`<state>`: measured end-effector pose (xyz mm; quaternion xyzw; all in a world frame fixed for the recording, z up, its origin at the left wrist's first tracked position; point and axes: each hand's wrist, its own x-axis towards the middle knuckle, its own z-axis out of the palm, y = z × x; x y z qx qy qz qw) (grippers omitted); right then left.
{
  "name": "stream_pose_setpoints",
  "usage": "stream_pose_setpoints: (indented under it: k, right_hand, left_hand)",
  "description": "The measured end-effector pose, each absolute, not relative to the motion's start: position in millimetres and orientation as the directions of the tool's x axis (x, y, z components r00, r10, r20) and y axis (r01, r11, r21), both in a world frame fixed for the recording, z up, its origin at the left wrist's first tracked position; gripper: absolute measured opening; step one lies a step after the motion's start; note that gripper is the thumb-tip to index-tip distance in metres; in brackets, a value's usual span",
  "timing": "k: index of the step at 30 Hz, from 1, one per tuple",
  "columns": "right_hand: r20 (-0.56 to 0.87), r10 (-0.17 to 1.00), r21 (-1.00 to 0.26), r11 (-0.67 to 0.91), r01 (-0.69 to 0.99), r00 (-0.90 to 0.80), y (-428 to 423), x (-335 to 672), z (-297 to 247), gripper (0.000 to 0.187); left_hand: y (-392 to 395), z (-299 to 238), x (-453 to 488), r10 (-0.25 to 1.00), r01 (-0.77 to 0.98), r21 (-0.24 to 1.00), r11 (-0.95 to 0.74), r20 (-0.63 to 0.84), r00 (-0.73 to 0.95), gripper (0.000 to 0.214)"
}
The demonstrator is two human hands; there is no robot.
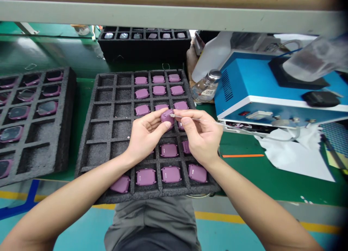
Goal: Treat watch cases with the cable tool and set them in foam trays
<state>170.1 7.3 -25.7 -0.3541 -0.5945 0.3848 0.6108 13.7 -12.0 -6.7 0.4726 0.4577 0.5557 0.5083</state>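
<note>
My left hand (145, 133) is closed around a small purple case (166, 117), held above the middle of a black foam tray (108, 135). My right hand (199, 133) pinches a thin clear-tubed nozzle tool (190, 117) whose tip touches the case. A clear hose (258, 135) runs from the tool to the right. Several purple cases (146, 176) lie in the tray's right-hand cells; the left cells hold nothing.
A second foam tray (32, 109) with dark-faced purple pieces lies at left, a third tray (144, 41) at the back. A blue machine (258, 88), a small glass bottle (206, 86) and white cloth (293, 153) stand at right. A shelf beam (163, 15) crosses overhead.
</note>
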Motion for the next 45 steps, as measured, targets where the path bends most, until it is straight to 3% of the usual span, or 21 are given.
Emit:
stream_pose_setpoints:
  k: [13,34,45]
  right_hand:
    - [0.451,0.893,-0.891,0.45,-0.065,0.011,9.8,166.9,-22.2,0.014]
    - [0.455,0.891,-0.888,0.451,-0.09,-0.017,19.7,165.6,-19.2,0.023]
    - [0.455,0.89,-0.883,0.446,-0.148,-0.029,19.4,165.9,-20.7,0.015]
  left_hand:
    - [-9.6,-5.9,12.8,0.999,-0.137,0.99,-0.025,0.019,-0.05,0.052]
    - [-4.6,0.0,13.2,0.99,0.0,0.999,-0.032,0.032,-0.139,0.054]
    - [-5.2,0.2,12.9,0.988,0.009,0.998,-0.054,0.055,-0.145,0.053]
